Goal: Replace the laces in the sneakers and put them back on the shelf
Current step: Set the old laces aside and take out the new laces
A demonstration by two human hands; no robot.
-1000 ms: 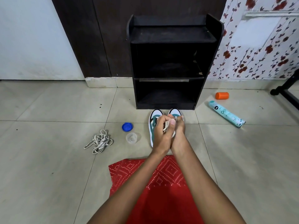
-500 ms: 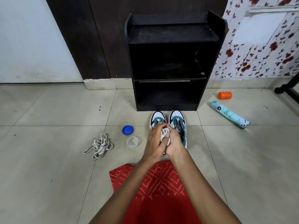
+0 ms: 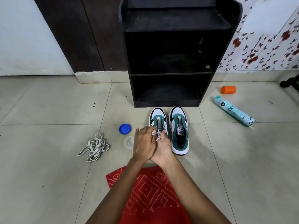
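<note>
Two white-and-teal sneakers stand side by side, toes toward the black shelf (image 3: pixel 169 74), with no laces showing in their eyelets. My hands meet over the heel half of the left sneaker (image 3: pixel 157 114). Between them is a small bundled white lace (image 3: pixel 155 133). My left hand (image 3: pixel 143 143) pinches it with its fingertips, and my right hand (image 3: pixel 163 148) curls its fingers round it from the other side. The right sneaker (image 3: pixel 178 126) stands untouched. The rear of the left sneaker is hidden under my hands.
A tangle of grey-white laces (image 3: pixel 94 147) lies on the tiled floor to the left. A blue cap (image 3: pixel 125 128) and a clear small cup (image 3: pixel 129 142) sit beside my left hand. A teal spray can (image 3: pixel 234 113) and an orange cap (image 3: pixel 228 89) lie right of the shelf. Red patterned cloth (image 3: pixel 150 196) covers my lap.
Both hands have drawn back from over the sneakers' toes toward the heel of the left one, still with the bundled lace between them. The sneakers now show more fully.
</note>
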